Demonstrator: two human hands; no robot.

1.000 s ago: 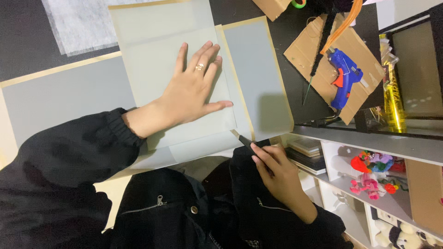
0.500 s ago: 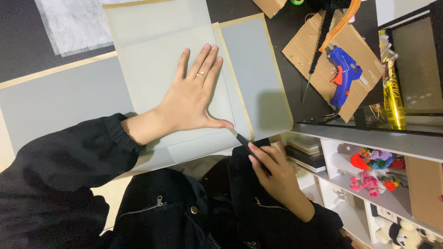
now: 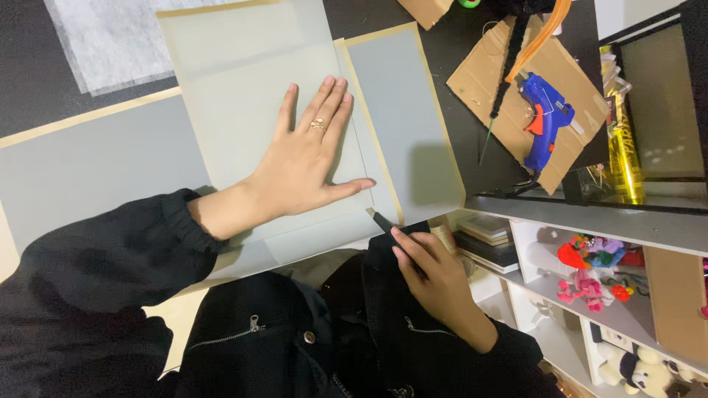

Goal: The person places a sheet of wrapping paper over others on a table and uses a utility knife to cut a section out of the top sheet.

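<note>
— While the left hand (image 3: 306, 166) lies flat on the pale sheet (image 3: 243, 88), fingers spread, what is the right one doing?

— The right hand (image 3: 435, 276) has its grip closed around a dark knife (image 3: 385, 222), with the tip at the near right edge of that sheet, just beside the left thumb.

— And the left grip?

— Wide open, palm down, holding nothing; it only presses on the sheet. A ring shows on one finger.

— Where does the sheet lie?

— On grey boards (image 3: 96, 166) with tan edges, spread over the dark tabletop (image 3: 29, 66); another grey board (image 3: 402, 110) sits to its right.

— Anything further right?

— A blue glue gun (image 3: 544, 121) rests on a piece of brown cardboard (image 3: 509, 103), well apart from both hands. Near right, a shelf (image 3: 590, 221) holds small colourful toys (image 3: 594, 269).
</note>
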